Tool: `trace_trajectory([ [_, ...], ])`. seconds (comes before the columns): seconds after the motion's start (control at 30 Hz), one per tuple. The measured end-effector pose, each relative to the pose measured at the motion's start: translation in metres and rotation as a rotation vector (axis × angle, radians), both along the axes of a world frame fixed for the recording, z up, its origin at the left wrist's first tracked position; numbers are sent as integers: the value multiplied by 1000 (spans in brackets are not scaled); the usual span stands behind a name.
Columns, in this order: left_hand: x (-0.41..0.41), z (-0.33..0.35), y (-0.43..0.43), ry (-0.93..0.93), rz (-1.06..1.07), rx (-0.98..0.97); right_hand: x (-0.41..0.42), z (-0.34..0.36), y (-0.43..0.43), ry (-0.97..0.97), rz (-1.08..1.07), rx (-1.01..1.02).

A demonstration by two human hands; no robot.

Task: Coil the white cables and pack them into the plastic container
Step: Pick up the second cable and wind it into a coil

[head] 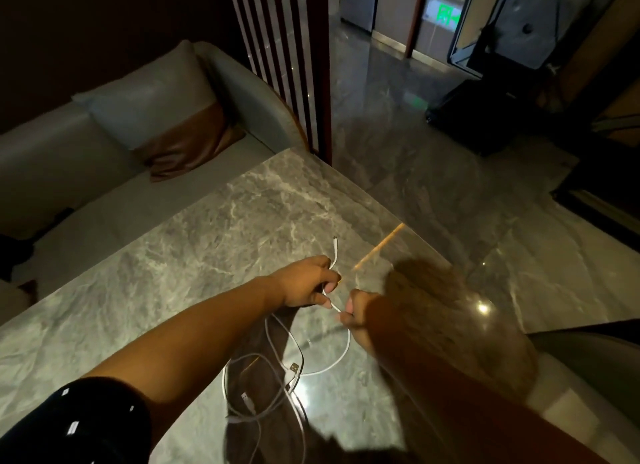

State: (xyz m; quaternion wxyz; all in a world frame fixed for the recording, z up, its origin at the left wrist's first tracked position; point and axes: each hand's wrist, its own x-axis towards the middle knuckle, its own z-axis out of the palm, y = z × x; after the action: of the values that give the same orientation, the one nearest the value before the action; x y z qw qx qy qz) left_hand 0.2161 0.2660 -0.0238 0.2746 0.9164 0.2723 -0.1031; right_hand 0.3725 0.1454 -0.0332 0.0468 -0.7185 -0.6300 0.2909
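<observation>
Several white cables (277,387) lie in loose loops on the grey marble table (194,255), under and between my forearms. My left hand (304,285) grips one white cable; its plug end (335,245) sticks up beyond the fingers. My right hand (356,316) pinches the same cable a short way along, so a short stretch runs between the two hands. A USB plug (293,368) of a loose cable rests on the table below them. No plastic container is in view.
The table's right edge (433,242) runs diagonally beside my right arm, with glossy floor beyond. A grey sofa (69,172) with a grey and brown cushion (162,117) stands at the table's far left. A slatted wooden partition (287,65) rises behind the table corner.
</observation>
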Motion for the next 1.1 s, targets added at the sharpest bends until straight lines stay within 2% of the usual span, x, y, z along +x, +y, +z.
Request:
trace_trajectory([
  [0.37, 4, 18, -10, 89, 75, -42, 3, -3, 8, 28, -25, -116],
  [0.63, -4, 73, -40, 107, 164, -30, 16, 35, 2, 195, 43, 37],
  [0.77, -20, 93, -66, -14, 318, -66, 16, 66, 0, 320, 44, 77],
  [0.9, -39, 114, -100, -167, 516, -86, 1, 100, -5, 575, 56, 56],
  [0.97, -50, 120, -119, -235, 646, -111, -8, 117, -7, 615, 101, 71],
  [1.1, -65, 146, -160, -463, 936, -331, -26, 154, -10, 621, 246, 105],
])
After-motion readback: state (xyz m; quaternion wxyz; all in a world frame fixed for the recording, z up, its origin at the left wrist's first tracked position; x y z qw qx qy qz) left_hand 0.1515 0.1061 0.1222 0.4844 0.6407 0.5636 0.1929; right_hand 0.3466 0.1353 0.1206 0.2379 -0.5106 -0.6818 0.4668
